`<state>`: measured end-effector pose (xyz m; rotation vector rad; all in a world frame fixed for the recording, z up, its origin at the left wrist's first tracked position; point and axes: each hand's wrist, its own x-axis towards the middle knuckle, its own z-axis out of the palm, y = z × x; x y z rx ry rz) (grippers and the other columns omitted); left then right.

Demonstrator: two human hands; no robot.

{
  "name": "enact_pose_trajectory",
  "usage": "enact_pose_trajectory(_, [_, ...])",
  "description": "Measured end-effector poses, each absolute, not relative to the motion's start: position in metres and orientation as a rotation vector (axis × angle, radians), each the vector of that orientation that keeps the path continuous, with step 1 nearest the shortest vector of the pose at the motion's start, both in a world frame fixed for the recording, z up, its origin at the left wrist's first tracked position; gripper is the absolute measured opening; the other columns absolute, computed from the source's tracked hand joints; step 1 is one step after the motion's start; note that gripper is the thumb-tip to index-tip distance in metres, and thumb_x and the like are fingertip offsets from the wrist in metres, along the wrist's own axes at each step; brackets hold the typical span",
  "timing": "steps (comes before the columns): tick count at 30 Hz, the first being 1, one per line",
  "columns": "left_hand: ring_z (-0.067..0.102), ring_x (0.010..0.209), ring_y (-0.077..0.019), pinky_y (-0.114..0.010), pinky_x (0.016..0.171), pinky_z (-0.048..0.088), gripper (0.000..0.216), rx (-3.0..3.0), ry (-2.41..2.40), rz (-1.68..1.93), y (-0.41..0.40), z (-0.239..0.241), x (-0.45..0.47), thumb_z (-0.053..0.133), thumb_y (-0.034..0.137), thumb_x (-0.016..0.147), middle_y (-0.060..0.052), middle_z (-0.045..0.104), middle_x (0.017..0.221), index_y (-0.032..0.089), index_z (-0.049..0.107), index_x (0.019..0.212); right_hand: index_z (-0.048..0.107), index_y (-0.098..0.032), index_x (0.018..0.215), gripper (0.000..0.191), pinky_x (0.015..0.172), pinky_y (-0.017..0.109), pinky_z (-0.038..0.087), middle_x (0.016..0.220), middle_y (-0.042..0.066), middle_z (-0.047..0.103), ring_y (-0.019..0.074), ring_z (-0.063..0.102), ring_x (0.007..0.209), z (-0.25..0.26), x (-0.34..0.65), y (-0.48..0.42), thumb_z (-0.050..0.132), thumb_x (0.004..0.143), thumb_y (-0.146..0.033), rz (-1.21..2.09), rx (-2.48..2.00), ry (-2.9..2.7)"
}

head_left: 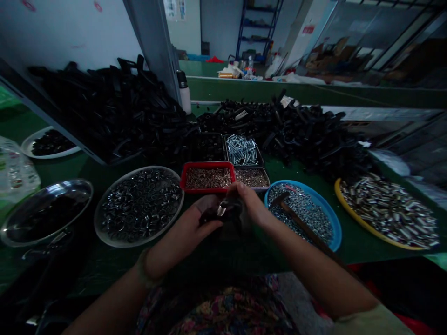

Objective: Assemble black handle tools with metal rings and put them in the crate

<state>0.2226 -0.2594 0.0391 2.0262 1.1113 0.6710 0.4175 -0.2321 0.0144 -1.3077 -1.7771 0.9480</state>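
Observation:
In the middle of the head view, my left hand (190,228) is closed round a dark black part (206,215), its thumb along the near side. A shiny coiled metal spring (221,208) stands out against the part. My right hand (250,202) is at the part's right side with its fingers bent together at the top; what they pinch is hidden. Just beyond the hands is a red tray (183,182) of small copper-coloured pins. A blue tray (335,232) of small metal pieces lies to the right, with a hammer (296,216) resting across it.
Big heaps of black parts (122,107) rise at the back. To the left stand a round tray (99,223) of metal rings and a steel bowl (87,186). A box of silver screws (242,150) sits behind; a yellow tray (370,230) of metal cylinders is far right.

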Motion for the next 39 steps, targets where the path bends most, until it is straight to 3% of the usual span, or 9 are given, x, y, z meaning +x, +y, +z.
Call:
enact_pose_trajectory(4, [0.057, 0.103, -0.0203, -0.034, 0.092, 0.047, 0.032, 2.422, 1.118, 0.594, -0.271, 0.026, 0.230, 0.047, 0.018, 0.091, -0.006, 0.061, 0.111, 0.024, 0.053, 0.121, 0.065, -0.016, 0.093, 0.024, 0.087, 0.037, 0.036, 0.103, 0.012, 0.065, 0.0251, 0.052, 0.104, 0.016, 0.414, -0.157, 0.049, 0.092, -0.034, 0.205, -1.610, -2.535])
enact_pose_trajectory(7, [0.058, 0.097, -0.0227, -0.034, 0.082, 0.049, 0.035, 2.737, 0.969, 0.204, -0.281, -0.001, 0.251, 0.046, 0.010, 0.088, -0.010, 0.063, 0.109, 0.018, 0.056, 0.121, 0.068, -0.013, 0.095, 0.017, 0.089, 0.040, 0.034, 0.104, 0.016, 0.066, 0.0290, 0.052, 0.107, 0.004, 0.398, -0.126, 0.055, 0.086, -0.018, 0.090, -1.648, -2.707])
enact_pose_trajectory(11, [0.059, 0.096, -0.0219, -0.033, 0.084, 0.048, 0.025, 2.755, 0.915, 0.149, -0.245, -0.010, 0.254, 0.046, 0.012, 0.088, -0.009, 0.065, 0.108, 0.017, 0.064, 0.105, 0.069, -0.015, 0.094, 0.018, 0.087, 0.039, 0.035, 0.100, 0.014, 0.067, 0.0275, 0.055, 0.103, -0.008, 0.392, -0.118, 0.052, 0.086, -0.014, 0.107, -1.606, -2.730])
enact_pose_trajectory(19, [0.064, 0.096, -0.0244, -0.034, 0.089, 0.045, 0.027, 2.559, 1.342, 0.211, -0.106, -0.002, 0.241, 0.046, 0.015, 0.088, -0.013, 0.070, 0.100, 0.017, 0.068, 0.104, 0.059, -0.015, 0.100, 0.021, 0.081, 0.032, 0.040, 0.106, 0.011, 0.064, 0.0209, 0.056, 0.098, 0.011, 0.421, -0.142, 0.041, 0.090, -0.015, 0.227, -1.634, -2.471])
enact_pose_trajectory(24, [0.064, 0.099, -0.0239, -0.032, 0.090, 0.045, 0.027, 2.541, 1.355, 0.285, -0.109, -0.017, 0.244, 0.048, 0.021, 0.089, -0.010, 0.071, 0.104, 0.020, 0.066, 0.109, 0.052, -0.019, 0.084, 0.007, 0.066, 0.026, 0.043, 0.081, 0.001, 0.063, 0.0149, 0.058, 0.072, -0.001, 0.463, -0.213, 0.045, 0.085, -0.019, 0.709, -1.623, -1.878])
enact_pose_trajectory(27, [0.066, 0.095, -0.0228, -0.032, 0.087, 0.047, 0.029, 2.442, 1.434, 0.436, -0.108, -0.020, 0.242, 0.042, 0.027, 0.093, -0.008, 0.071, 0.100, 0.020, 0.065, 0.110, 0.058, -0.019, 0.086, 0.009, 0.071, 0.029, 0.045, 0.083, 0.001, 0.064, 0.0166, 0.060, 0.077, -0.014, 0.479, -0.253, 0.050, 0.085, -0.024, 0.891, -1.579, -1.773])
enact_pose_trajectory(30, [0.066, 0.091, -0.0189, -0.028, 0.085, 0.048, 0.031, 2.258, 1.461, 0.636, -0.109, -0.020, 0.242, 0.044, 0.023, 0.092, -0.007, 0.072, 0.099, 0.018, 0.059, 0.118, 0.065, -0.019, 0.092, 0.016, 0.080, 0.032, 0.045, 0.093, 0.005, 0.066, 0.0177, 0.061, 0.087, -0.021, 0.483, -0.274, 0.051, 0.086, -0.021, 0.969, -1.567, -1.782])
enact_pose_trajectory(35, [0.065, 0.098, -0.0184, -0.030, 0.094, 0.047, 0.030, 2.164, 1.420, 0.766, -0.127, -0.017, 0.243, 0.049, 0.022, 0.090, -0.007, 0.070, 0.105, 0.015, 0.059, 0.117, 0.063, -0.018, 0.093, 0.013, 0.066, 0.027, 0.046, 0.077, 0.000, 0.066, 0.0141, 0.062, 0.067, -0.028, 0.480, -0.276, 0.053, 0.087, -0.024, 1.128, -1.664, -1.666])
enact_pose_trajectory(39, [0.063, 0.105, -0.0211, -0.033, 0.100, 0.044, 0.024, 2.228, 1.463, 0.693, -0.129, -0.015, 0.243, 0.052, 0.016, 0.087, -0.010, 0.069, 0.111, 0.012, 0.065, 0.107, 0.060, -0.017, 0.090, 0.012, 0.066, 0.026, 0.045, 0.078, 0.002, 0.065, 0.0150, 0.062, 0.072, -0.029, 0.477, -0.273, 0.051, 0.091, -0.024, 0.968, -1.773, -1.846])
